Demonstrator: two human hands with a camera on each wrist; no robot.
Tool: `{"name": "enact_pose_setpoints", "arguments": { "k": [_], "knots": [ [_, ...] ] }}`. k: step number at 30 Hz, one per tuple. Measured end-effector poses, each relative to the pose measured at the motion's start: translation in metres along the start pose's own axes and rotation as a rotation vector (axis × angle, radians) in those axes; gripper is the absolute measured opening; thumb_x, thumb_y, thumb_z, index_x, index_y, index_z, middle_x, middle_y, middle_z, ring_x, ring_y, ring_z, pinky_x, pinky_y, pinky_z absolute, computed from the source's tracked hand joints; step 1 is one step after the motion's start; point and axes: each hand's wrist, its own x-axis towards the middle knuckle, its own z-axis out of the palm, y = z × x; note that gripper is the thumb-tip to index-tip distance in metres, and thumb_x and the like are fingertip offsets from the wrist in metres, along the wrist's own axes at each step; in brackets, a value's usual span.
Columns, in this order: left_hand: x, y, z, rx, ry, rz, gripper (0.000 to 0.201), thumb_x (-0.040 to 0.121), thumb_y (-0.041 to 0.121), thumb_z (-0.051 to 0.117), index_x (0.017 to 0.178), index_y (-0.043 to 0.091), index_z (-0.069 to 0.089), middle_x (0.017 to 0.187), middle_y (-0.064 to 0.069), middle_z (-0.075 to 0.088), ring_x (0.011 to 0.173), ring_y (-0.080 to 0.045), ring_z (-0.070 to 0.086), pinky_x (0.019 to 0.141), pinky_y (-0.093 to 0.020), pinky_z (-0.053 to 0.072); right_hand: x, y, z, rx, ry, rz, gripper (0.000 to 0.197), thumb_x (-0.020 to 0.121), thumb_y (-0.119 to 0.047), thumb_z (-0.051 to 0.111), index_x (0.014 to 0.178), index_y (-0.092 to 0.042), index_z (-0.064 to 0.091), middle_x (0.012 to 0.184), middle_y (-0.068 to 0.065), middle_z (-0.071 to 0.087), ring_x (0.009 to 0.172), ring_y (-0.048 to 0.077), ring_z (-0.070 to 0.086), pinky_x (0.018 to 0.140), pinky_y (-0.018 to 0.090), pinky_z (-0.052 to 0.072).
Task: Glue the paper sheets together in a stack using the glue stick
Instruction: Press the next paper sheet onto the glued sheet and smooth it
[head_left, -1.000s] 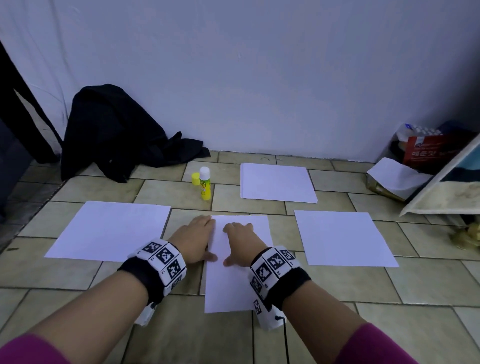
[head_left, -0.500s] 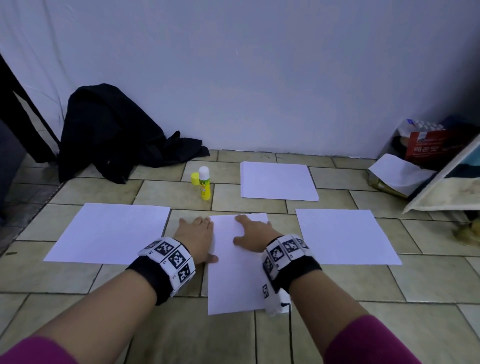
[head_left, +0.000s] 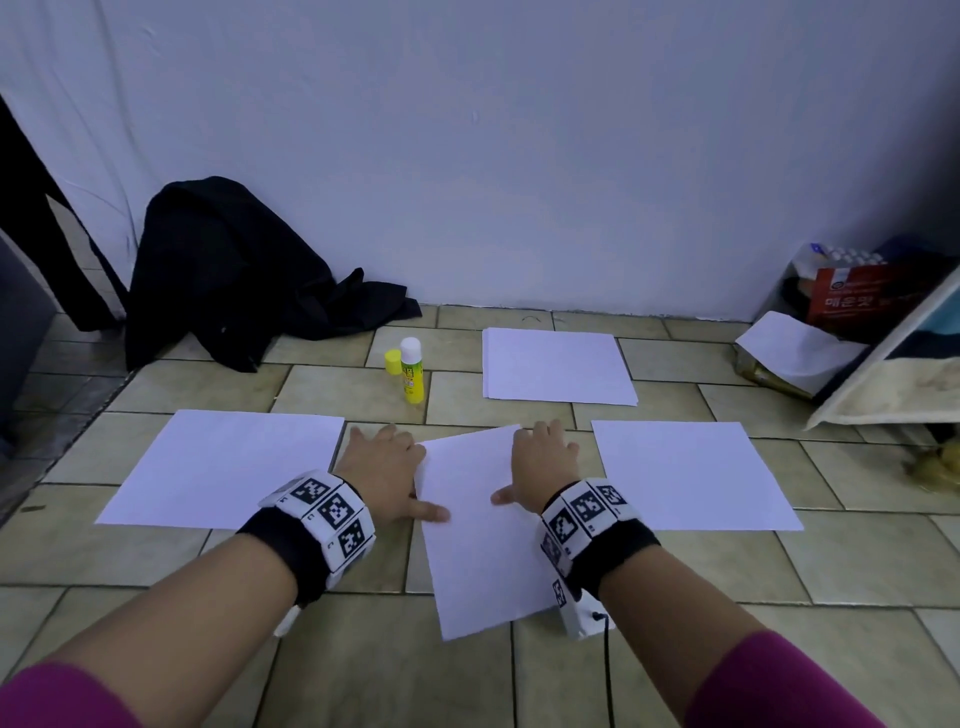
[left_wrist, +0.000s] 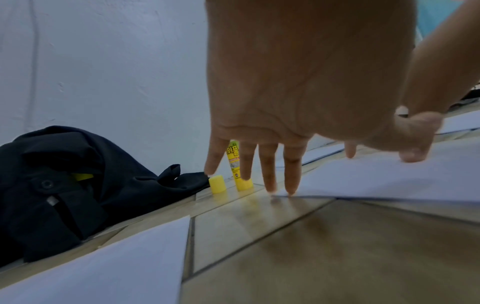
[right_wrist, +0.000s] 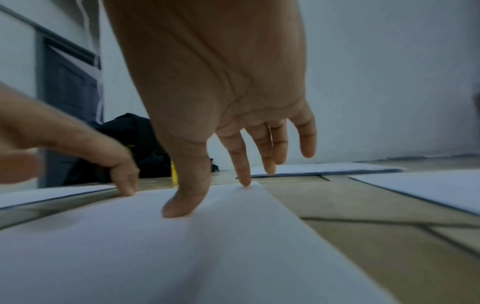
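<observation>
Here both hands are lying flat and spread on the middle sheet (head_left: 480, 525), gripping nothing: the left hand (head_left: 382, 470) is pressing its left edge, the right hand (head_left: 543, 467) its right edge, probably to smooth or square it. The glue stick (head_left: 411, 370) is standing uncapped beyond them, cap (head_left: 392, 360) beside it, within reach for the next sheet.

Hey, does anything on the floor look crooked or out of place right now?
Yes. The middle sheet under both hands lies skewed against the floor tiles, while the other sheets lie roughly square. The glue stick stands uncapped, its yellow cap beside it.
</observation>
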Motion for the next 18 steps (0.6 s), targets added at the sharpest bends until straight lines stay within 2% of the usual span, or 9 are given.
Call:
{"name": "enact_pose_setpoints", "arguments": {
  "k": [2,4,5,7,10,12,15,17,18],
  "knots": [
    [-0.001,-0.001,0.000,-0.064,0.074,0.018,0.073,0.084,0.070,0.048,0.134,0.016,0.042,0.147,-0.003,0.031,0.138,-0.021,0.025,0.111,-0.049,0.025,-0.005,-0.010,0.000,-0.057,0.019,-0.058,0.050,0.091,-0.036,0.058,0.131,-0.009,0.043,0.135,0.010,0.041,0.127,0.027,0.035,0.101,0.040,0.033],
    [-0.001,0.002,0.003,-0.182,0.087,0.078,0.062,0.092,0.052,0.052,0.141,0.017,0.036,0.155,-0.001,0.021,0.140,-0.021,0.025,0.110,-0.043,0.030,-0.008,-0.020,0.001,-0.043,0.001,-0.116,0.036,0.095,-0.018,0.046,0.130,-0.007,0.044,0.134,0.012,0.042,0.124,0.027,0.039,0.099,0.037,0.036],
    [-0.001,0.004,0.006,-0.212,0.073,0.107,0.058,0.094,0.043,0.053,0.143,0.017,0.034,0.155,-0.001,0.022,0.138,-0.021,0.029,0.108,-0.041,0.035,-0.009,-0.027,0.001,-0.020,-0.018,-0.130,0.035,0.096,-0.014,0.043,0.130,-0.005,0.044,0.134,0.013,0.042,0.125,0.028,0.039,0.099,0.036,0.037],
    [-0.002,0.009,0.009,-0.189,0.072,0.118,0.049,0.094,0.035,0.053,0.137,0.016,0.040,0.142,-0.003,0.038,0.126,-0.022,0.039,0.098,-0.037,0.042,-0.011,-0.038,0.002,0.022,-0.056,-0.127,0.036,0.097,-0.016,0.042,0.131,-0.004,0.044,0.135,0.014,0.039,0.127,0.028,0.037,0.101,0.036,0.037],
    [-0.006,0.013,0.007,-0.146,0.104,0.065,0.036,0.092,0.035,0.056,0.122,0.016,0.052,0.122,-0.004,0.053,0.110,-0.022,0.052,0.086,-0.033,0.045,-0.012,-0.053,0.007,0.033,-0.079,-0.125,0.048,0.097,-0.025,0.047,0.139,-0.005,0.034,0.143,0.012,0.031,0.132,0.028,0.031,0.100,0.039,0.036],
    [-0.008,0.012,0.007,-0.171,0.104,0.013,0.037,0.089,0.038,0.062,0.118,0.017,0.053,0.118,-0.003,0.056,0.106,-0.021,0.055,0.085,-0.031,0.046,-0.012,-0.059,0.012,0.066,-0.100,-0.187,0.058,0.096,-0.021,0.049,0.146,-0.005,0.024,0.153,0.011,0.017,0.139,0.029,0.022,0.105,0.044,0.033],
    [-0.006,0.005,0.012,-0.244,0.085,-0.057,0.070,0.082,0.047,0.069,0.135,0.013,0.039,0.137,-0.006,0.043,0.126,-0.022,0.041,0.097,-0.034,0.042,-0.013,-0.064,0.013,0.096,-0.155,-0.272,0.069,0.095,-0.020,0.050,0.151,-0.007,0.011,0.159,0.011,0.001,0.147,0.029,0.003,0.114,0.051,0.020],
    [-0.004,0.000,0.015,-0.245,-0.007,-0.059,0.096,0.084,0.051,0.064,0.151,0.007,0.011,0.159,-0.010,0.010,0.146,-0.026,0.010,0.114,-0.044,0.027,-0.012,-0.065,0.011,0.106,-0.201,-0.299,0.075,0.097,-0.021,0.049,0.152,-0.006,0.001,0.160,0.008,-0.007,0.148,0.022,-0.004,0.116,0.054,0.013],
    [-0.003,-0.002,0.016,-0.224,-0.073,-0.051,0.102,0.087,0.053,0.060,0.152,0.005,-0.002,0.161,-0.009,-0.008,0.148,-0.025,-0.006,0.118,-0.049,0.016,-0.010,-0.065,0.009,0.108,-0.227,-0.315,0.077,0.097,-0.022,0.048,0.152,-0.006,-0.003,0.161,0.006,-0.009,0.148,0.020,-0.005,0.117,0.055,0.011]
  ]
}}
